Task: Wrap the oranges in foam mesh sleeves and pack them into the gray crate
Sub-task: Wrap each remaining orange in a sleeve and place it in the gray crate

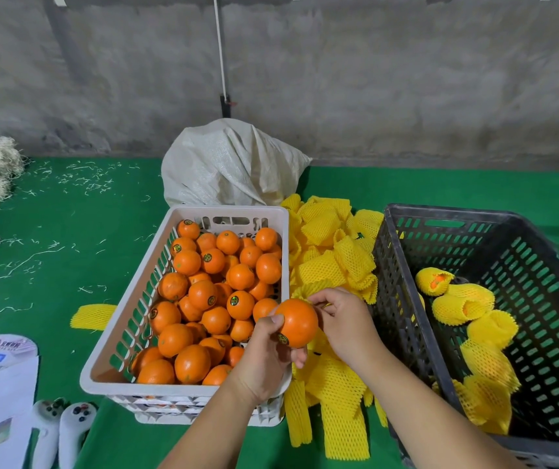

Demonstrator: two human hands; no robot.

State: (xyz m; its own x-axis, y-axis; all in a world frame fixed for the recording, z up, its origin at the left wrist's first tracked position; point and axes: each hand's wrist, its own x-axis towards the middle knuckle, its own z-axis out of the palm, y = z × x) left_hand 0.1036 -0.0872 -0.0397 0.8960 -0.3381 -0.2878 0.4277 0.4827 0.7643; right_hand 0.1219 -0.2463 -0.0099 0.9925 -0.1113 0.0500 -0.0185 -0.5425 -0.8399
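The left hand [264, 353] grips one bare orange [296, 322] between thumb and fingers, holding it up just right of the white crate [102, 374] and over the sleeves [335, 262], likely so a sleeve can be drawn over it there. The right hand [342, 319] has its fingers curled at the far side of the fruit and seems to pinch a yellow sleeve edge, though the orange hides most of that contact. The layout suits the job: bare fruit on the left, loose sleeves heaped on the green desk [51, 231] in the middle, and the gray crate [403, 299] on the right, so each piece travels one way. The white crate holds several dozen oranges, too many and too stacked to count exactly. About seven wrapped oranges [462, 304] lie in the gray crate, leaving it mostly unfilled. One flat sleeve [92, 316] lies apart, left of the white crate. A white sack [227, 164] stands behind, two controllers [65, 431] lie near left.
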